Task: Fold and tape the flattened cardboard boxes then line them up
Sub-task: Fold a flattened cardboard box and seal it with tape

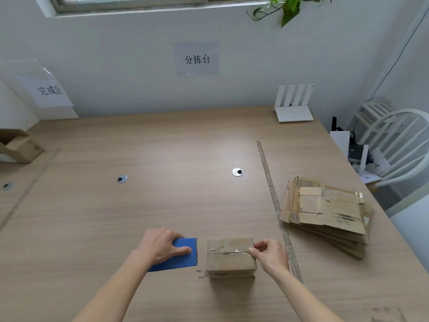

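Observation:
A small folded cardboard box point(229, 259) stands on the wooden table near its front edge, with clear tape along its top seam. My right hand point(270, 254) pinches the tape end at the box's right top edge. My left hand point(162, 246) grips a blue tape dispenser point(183, 254) resting on the table just left of the box. A stack of flattened cardboard boxes point(329, 212) lies to the right.
A long strip of worn tape point(274, 201) runs across the table point(139, 217) between the box and the stack. A white router point(293, 112) stands at the back right. A white chair point(394, 145) is beyond the right edge. An open cardboard box point(18, 147) sits far left.

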Tool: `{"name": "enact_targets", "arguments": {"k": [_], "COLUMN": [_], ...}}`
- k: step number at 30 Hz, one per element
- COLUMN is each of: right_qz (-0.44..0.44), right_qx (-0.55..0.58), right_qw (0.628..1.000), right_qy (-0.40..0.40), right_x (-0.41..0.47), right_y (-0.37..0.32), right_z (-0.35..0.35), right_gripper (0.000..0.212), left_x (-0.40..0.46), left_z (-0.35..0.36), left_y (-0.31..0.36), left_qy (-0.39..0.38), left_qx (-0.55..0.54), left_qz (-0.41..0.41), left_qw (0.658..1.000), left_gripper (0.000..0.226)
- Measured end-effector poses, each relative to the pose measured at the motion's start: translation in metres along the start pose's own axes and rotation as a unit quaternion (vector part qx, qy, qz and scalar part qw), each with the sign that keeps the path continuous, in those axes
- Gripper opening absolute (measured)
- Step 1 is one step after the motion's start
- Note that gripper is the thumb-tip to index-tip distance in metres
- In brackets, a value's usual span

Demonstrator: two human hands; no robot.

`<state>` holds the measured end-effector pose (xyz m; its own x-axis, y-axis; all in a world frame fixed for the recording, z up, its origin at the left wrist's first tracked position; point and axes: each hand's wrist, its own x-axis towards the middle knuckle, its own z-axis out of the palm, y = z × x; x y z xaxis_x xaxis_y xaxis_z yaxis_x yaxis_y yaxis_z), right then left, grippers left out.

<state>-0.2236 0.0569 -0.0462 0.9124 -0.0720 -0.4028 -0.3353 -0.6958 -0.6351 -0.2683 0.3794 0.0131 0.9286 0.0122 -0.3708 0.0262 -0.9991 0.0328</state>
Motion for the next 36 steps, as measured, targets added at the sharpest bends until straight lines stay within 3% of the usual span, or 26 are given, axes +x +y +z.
{"name": "enact_targets", "arguments": {"k": [6,9,12,16,22,30,33,36], "right_qz": [-0.048,-0.161,-0.266,-0.22,-0.226,-0.225,-0.306,-0.443], "right_qx": [-0.067,-0.151,-0.189,-0.249,-0.274,-0.262,-0.3,-0.348], "right_qw": [0.996,0.974,0.945,0.943,0.935,0.937,0.902,0.812], "right_qy": [-0.013,0.05,0.012,-0.019,0.0,0.046,-0.046,-0.153], "right_x": [-0.002,-0.01,-0.024,-0.029,-0.026,-0.023,-0.016,0.004], "right_y": [-0.003,-0.013,-0.031,-0.034,-0.027,-0.032,-0.036,-0.025], "right_z": [0.004,0.016,0.042,0.079,0.093,0.096,0.081,0.047], "right_gripper": [0.038,0.048,0.053,0.069,0.063,0.062,0.065,0.064], "left_x": [0.01,0.014,0.017,0.018,0.019,0.013,0.008,0.004], "left_z": [0.03,0.033,0.037,0.041,0.042,0.074,0.089,0.116], "left_y": [0.015,0.022,0.024,0.028,0.042,0.028,0.013,0.001], "left_qy": [0.014,0.024,0.031,0.033,0.017,0.056,0.075,0.107], "left_qx": [0.002,0.004,0.002,-0.003,0.059,0.043,0.018,-0.035], "left_qz": [-0.015,-0.011,-0.007,-0.012,-0.031,-0.064,-0.069,-0.061], "left_qw": [1.0,1.0,1.0,0.999,0.998,0.995,0.995,0.992], "left_gripper": [0.064,0.065,0.065,0.063,0.042,0.044,0.041,0.044]}}
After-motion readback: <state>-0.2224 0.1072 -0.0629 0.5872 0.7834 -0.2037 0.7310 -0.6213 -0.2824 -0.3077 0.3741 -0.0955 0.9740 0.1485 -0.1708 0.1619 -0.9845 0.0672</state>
